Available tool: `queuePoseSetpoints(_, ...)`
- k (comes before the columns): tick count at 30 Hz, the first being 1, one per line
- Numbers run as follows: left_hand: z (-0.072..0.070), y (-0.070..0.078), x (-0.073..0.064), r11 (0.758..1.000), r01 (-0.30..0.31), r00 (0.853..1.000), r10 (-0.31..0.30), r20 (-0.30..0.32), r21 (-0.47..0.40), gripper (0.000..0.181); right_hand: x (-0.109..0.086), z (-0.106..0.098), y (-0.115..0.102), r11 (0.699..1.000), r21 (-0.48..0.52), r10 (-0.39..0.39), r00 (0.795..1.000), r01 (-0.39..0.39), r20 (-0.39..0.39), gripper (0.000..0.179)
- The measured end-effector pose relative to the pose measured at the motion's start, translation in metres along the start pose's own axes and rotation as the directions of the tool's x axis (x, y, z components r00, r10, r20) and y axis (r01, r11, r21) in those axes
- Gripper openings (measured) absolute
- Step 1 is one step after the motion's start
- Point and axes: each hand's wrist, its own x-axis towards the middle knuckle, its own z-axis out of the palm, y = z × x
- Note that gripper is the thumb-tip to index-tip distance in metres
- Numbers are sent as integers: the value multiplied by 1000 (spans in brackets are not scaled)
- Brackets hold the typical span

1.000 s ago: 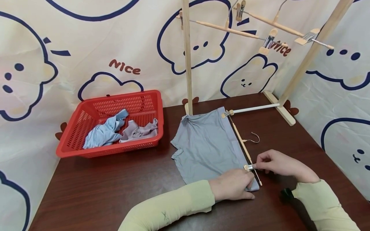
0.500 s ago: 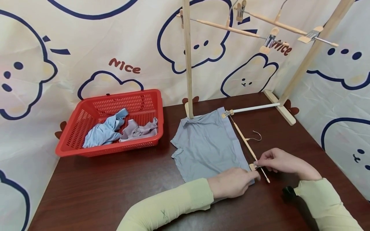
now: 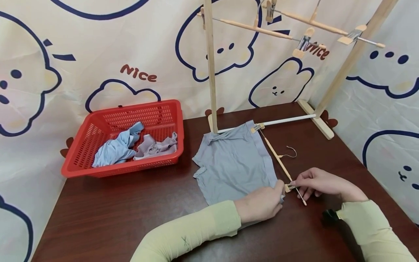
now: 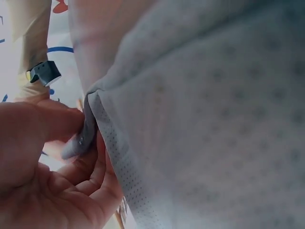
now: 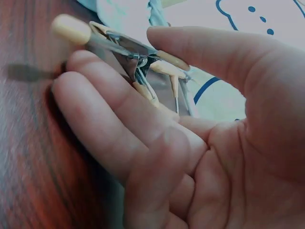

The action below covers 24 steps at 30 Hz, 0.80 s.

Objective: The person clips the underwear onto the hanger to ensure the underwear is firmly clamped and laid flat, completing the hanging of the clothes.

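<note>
Grey boxer shorts lie on the dark table, their waistband facing right. My left hand pinches the waistband's near corner, thumb against fingers; the left wrist view shows the grey fabric bunched between them. A wooden clip hanger lies alongside the waistband, hook pointing right. Its far clip grips the waistband's far corner. My right hand holds the near clip just right of the fabric, apart from it. In the right wrist view, the thumb presses the clip's handle; whether its jaws are parted is unclear.
A red basket at the left contains a light blue garment and a mauve one. Behind the shorts stands a wooden rack with a white lower bar. Two more clip hangers hang from above.
My right hand has drawn the near clip and that hanger end rightward, away from the waistband. My left hand has gone from lying over the corner to pinching it, lifting it a little.
</note>
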Motion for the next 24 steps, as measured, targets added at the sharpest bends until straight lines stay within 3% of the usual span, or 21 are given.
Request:
queuePoseSetpoints(4,-4,-3,-3,1000,16,1000,-16,-24,-17,25,0,-2,0,999,-17,31,999,-31,18,37)
queuePoseSetpoints(14,-12,-9,-6,1000,24,999,-24,37,17,17,-1,2,0,997,-81,-10,998,14,57,44)
queuePoseSetpoints(20,-19,-14,-12,999,-5,1000,5,1,44,19,-4,5,0,999,-41,-16,1000,17,25,48)
queuePoseSetpoints(24,-29,-21,-13,999,16,998,-14,-69,33,23,-5,8,-1,1000,4,-27,1000,27,-4,54)
